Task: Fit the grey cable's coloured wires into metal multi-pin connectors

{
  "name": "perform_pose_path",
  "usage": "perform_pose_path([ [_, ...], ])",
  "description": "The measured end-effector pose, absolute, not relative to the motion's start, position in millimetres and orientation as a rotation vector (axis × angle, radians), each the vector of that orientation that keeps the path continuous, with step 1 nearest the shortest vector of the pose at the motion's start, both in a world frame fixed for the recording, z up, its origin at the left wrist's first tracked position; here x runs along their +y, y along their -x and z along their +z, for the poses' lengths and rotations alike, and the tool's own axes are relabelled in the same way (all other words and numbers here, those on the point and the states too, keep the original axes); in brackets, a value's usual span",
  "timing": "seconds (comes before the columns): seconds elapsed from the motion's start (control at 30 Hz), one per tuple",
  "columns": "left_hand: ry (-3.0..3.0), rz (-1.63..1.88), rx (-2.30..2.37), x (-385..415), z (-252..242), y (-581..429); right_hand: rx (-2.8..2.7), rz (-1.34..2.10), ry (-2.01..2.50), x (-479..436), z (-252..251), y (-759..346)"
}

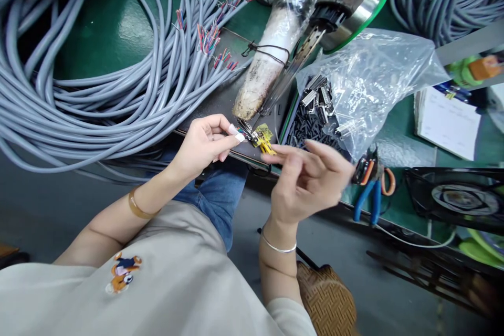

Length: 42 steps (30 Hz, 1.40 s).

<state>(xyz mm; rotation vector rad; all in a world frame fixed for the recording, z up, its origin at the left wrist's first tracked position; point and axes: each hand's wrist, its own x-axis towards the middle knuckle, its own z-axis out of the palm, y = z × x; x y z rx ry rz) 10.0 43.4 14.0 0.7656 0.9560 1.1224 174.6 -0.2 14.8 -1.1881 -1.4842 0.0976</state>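
My left hand (210, 142) is closed in a pinch beside a multi-pin metal connector (245, 129). What sits between its fingertips is too small to make out. A yellow clamp-like holder (264, 144) stands at the connector's right end, on the dark work plate (252, 153). My right hand (309, 178), slightly blurred, is open, its fingers apart and nothing visible in it. One of its fingertips is at the yellow holder, though I cannot tell whether they touch. Just above the connector is the stained tip of a wrapped white tube (255, 84).
Grey cables (129, 100) with stripped coloured ends fill the left side. A tray (311, 131) of connectors and small black sleeves stands right of the plate, beside a plastic bag (374, 73). Further right are blue-handled pliers (368, 199), a notepad (449, 121) and a fan (460, 197).
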Motion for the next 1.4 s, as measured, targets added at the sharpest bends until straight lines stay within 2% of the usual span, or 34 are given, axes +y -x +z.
perform_pose_path([
  [0.2,-0.791,1.132,0.946,46,18,-10,-1.745,0.106,1.266,8,8,-174],
  [1.2,-0.889,1.124,1.010,41,20,-9,-1.834,-0.015,1.227,13,11,-172],
  [1.4,-1.148,1.121,1.119,26,9,-9,-1.822,-0.061,1.201,7,11,-173],
])
